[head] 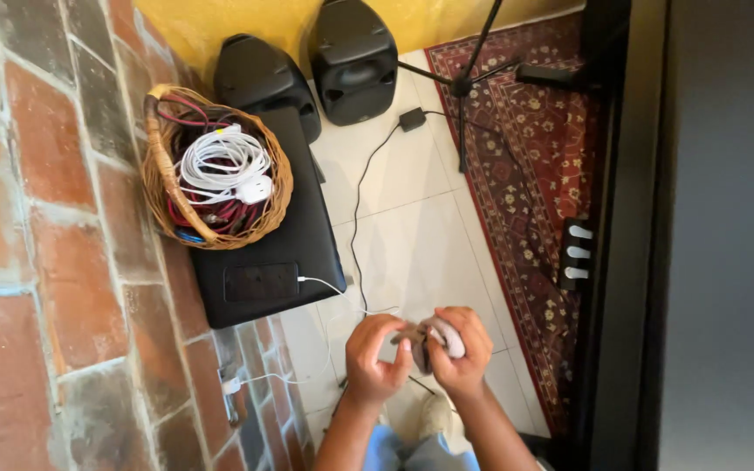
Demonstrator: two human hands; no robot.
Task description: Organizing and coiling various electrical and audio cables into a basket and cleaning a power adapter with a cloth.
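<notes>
Two hands are brought together at the lower middle of the frame around a small bundle of coiled cable (434,336), grey and pale. The left hand (375,353) is curled about its near side, and the right hand (462,349) is closed over the far side, fingers folded on it. The coil looks mostly gathered, though a loose end may be left; this cannot be told. At upper left a wicker basket (161,187) of white and red cords is set on a black case (294,235), where a phone (261,283) lies plugged into a white cable (329,286).
</notes>
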